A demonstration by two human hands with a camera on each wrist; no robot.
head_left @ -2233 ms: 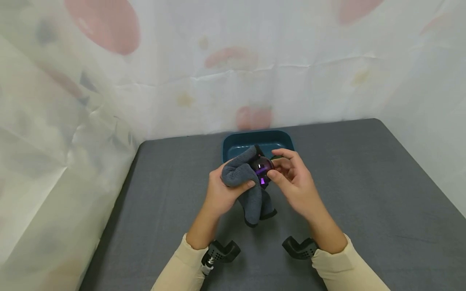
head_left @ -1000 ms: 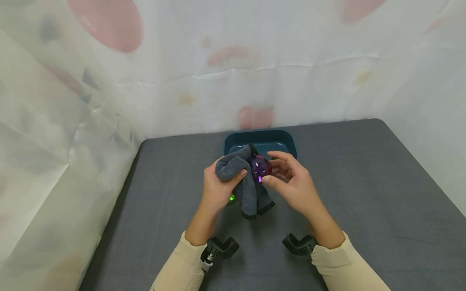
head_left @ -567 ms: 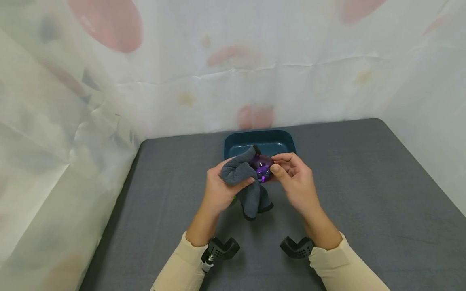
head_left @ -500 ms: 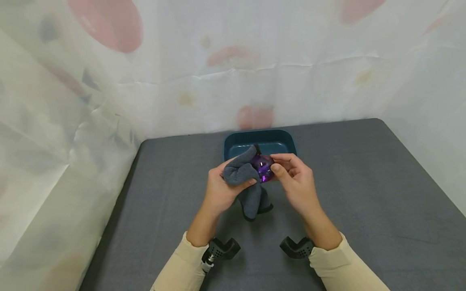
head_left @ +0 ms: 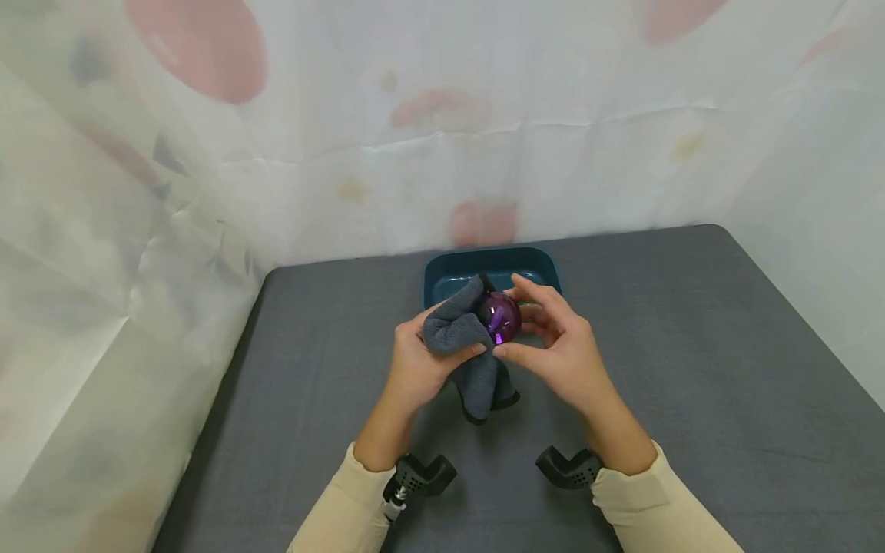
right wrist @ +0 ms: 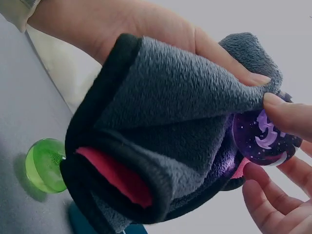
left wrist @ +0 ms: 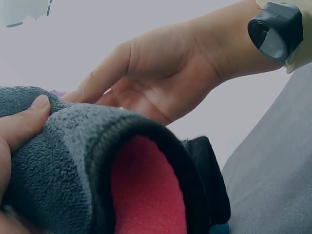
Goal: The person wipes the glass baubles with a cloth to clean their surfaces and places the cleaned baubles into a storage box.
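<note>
Behind the grey cloth (head_left: 459, 338), purple ball (head_left: 501, 317) half hidden.

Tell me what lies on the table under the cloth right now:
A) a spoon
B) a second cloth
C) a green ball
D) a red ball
C: the right wrist view shows a green ball resting on the grey table below the cloth, which the left hand grips, while the right hand holds the purple ball against it.
</note>
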